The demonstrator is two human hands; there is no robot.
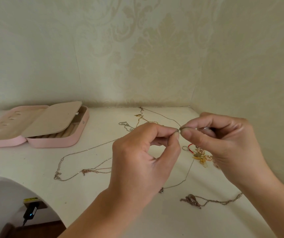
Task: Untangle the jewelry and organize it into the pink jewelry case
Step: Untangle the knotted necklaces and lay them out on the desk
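Head view: your left hand (pixel 143 157) and right hand (pixel 223 143) each pinch the thin chain (pixel 165 117) above the desk (pixel 34 169); the pink case (pixel 55 143) sits open, far left. Pulling hard risks tightening knots.

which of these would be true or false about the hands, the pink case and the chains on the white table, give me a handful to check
1. The pink jewelry case lies open at the table's left. True.
2. Both hands pinch one thin silver chain where their fingertips meet. True: the left hand and right hand meet at a small ring.
3. The left hand rests flat on the white table. False: it is raised, with its fingers curled in a pinch.
4. The heap of gold and pink jewelry sits inside the case. False: it lies on the table, under the right hand.
5. A silver pendant necklace lies on the table near the right forearm. True.
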